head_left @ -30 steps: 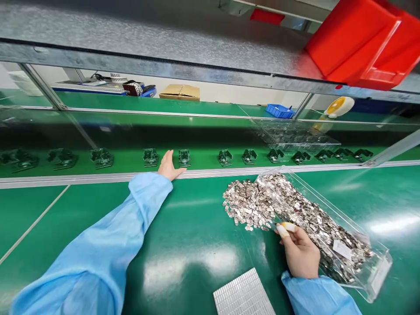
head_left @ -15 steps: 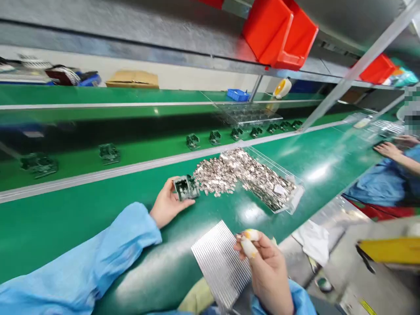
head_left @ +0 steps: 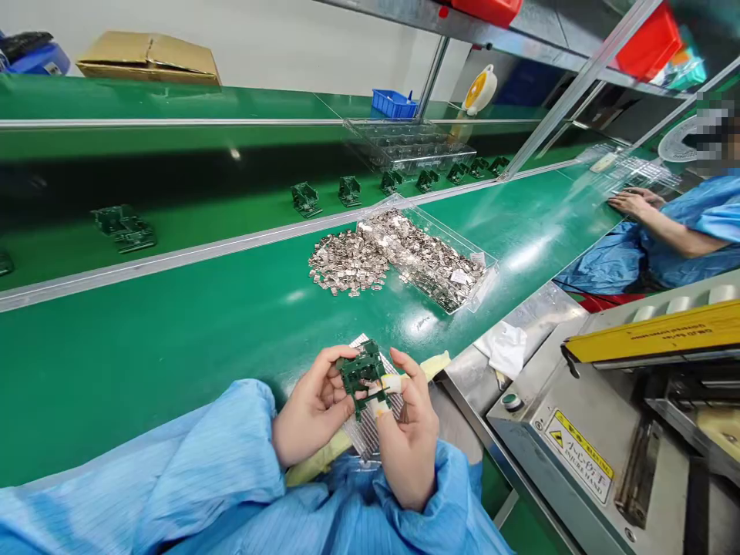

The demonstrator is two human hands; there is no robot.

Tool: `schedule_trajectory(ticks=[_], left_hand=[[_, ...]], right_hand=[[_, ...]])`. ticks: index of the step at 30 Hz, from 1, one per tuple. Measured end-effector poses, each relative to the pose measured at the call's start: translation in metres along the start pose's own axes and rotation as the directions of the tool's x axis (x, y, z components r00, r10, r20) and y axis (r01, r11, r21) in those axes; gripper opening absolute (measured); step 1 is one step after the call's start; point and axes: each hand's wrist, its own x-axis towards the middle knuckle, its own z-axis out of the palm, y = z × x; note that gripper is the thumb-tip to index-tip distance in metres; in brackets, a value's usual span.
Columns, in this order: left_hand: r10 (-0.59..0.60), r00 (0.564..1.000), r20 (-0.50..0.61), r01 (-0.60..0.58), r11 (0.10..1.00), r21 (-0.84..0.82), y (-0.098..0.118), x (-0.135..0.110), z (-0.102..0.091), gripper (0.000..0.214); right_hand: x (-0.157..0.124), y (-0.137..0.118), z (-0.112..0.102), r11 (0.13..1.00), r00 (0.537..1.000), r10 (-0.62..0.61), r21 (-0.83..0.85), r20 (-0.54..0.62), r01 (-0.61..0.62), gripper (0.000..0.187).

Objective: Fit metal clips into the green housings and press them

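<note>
My left hand (head_left: 315,405) grips a green circuit board frame (head_left: 363,371) by its left side, fingers and thumb wrapped around the edge. My right hand (head_left: 408,432) has pale yellow-white covers on thumb and index finger. These two fingers pinch together against the board's lower right side; what lies between them is too small to make out. Under both hands is a ribbed silvery sheet (head_left: 359,441), largely hidden. Beyond them lies a heap of small shiny metal pieces (head_left: 348,262), beside a clear plastic tray (head_left: 482,287) filled with more of these pieces.
Several similar board frames (head_left: 304,199) stand in a row along the green lane behind the rail (head_left: 248,245). On the right is a grey machine (head_left: 546,408) with a yellow bar and hand-injury label. A co-worker's hands (head_left: 634,202) rest at the far right bench.
The left hand has brought the board frame back from beside the metal heap toward my body. Both hands now meet at it. The camera view has tilted down.
</note>
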Motion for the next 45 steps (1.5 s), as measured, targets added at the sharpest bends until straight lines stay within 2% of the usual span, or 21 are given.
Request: schedule_trajectory(ticks=[4, 7, 11, 14, 20, 25, 30, 37, 41, 43, 45], left_hand=[[-0.003, 1.000, 0.020, 0.002, 0.998, 0.060, 0.001, -0.003, -0.003, 0.038], [0.004, 0.999, 0.032, -0.008, 0.991, 0.137, -0.003, -0.005, -0.006, 0.033], [0.038, 0.999, -0.007, -0.035, 0.959, 0.282, -0.008, -0.007, -0.010, 0.028], [0.051, 0.998, -0.044, -0.035, 0.950, 0.310, -0.009, -0.008, -0.010, 0.028], [0.010, 0.994, -0.108, 0.023, 0.953, 0.303, -0.006, -0.007, -0.006, 0.027], [-0.005, 0.994, -0.109, 0.041, 0.942, 0.334, -0.003, -0.007, -0.005, 0.023], [-0.031, 0.993, -0.114, 0.071, 0.926, 0.370, 0.004, -0.011, 0.001, 0.026], [-0.021, 1.000, 0.003, 0.017, 0.892, 0.451, 0.006, -0.020, 0.016, 0.023], [-0.068, 0.995, 0.070, 0.033, 0.910, 0.413, 0.004, -0.017, 0.022, 0.026], [-0.090, 0.994, 0.061, 0.064, 0.938, 0.340, 0.004, -0.008, 0.022, 0.028], [-0.097, 0.995, 0.016, 0.091, 0.968, 0.235, 0.003, 0.006, 0.022, 0.033]], right_hand=[[0.001, -0.002, 0.002, 0.998, 1.000, -0.019, -0.062, 0.000, 0.019, 0.025], [0.001, -0.003, 0.004, 0.994, 1.000, -0.016, -0.110, -0.001, 0.016, 0.014], [0.000, -0.003, 0.006, 0.993, 1.000, -0.016, -0.120, 0.007, 0.017, 0.009], [-0.002, -0.001, 0.008, 0.999, 0.999, 0.027, -0.040, 0.035, -0.026, 0.012], [-0.001, -0.004, 0.013, 0.952, 0.972, 0.232, 0.195, 0.033, -0.234, 0.010], [0.002, -0.008, 0.018, 0.920, 0.966, 0.259, 0.305, 0.006, -0.248, 0.012], [-0.003, -0.008, 0.016, 0.882, 0.956, 0.291, 0.378, 0.031, -0.281, 0.016], [-0.021, -0.010, 0.004, 0.853, 0.944, 0.330, 0.434, -0.019, -0.290, 0.017], [-0.028, -0.001, -0.019, 0.857, 0.952, 0.307, 0.439, -0.011, -0.271, 0.015], [-0.032, 0.015, -0.035, 0.888, 0.943, 0.307, 0.396, -0.132, -0.233, 0.018], [-0.036, 0.037, -0.050, 0.911, 0.902, 0.335, 0.336, -0.271, -0.237, 0.026]])
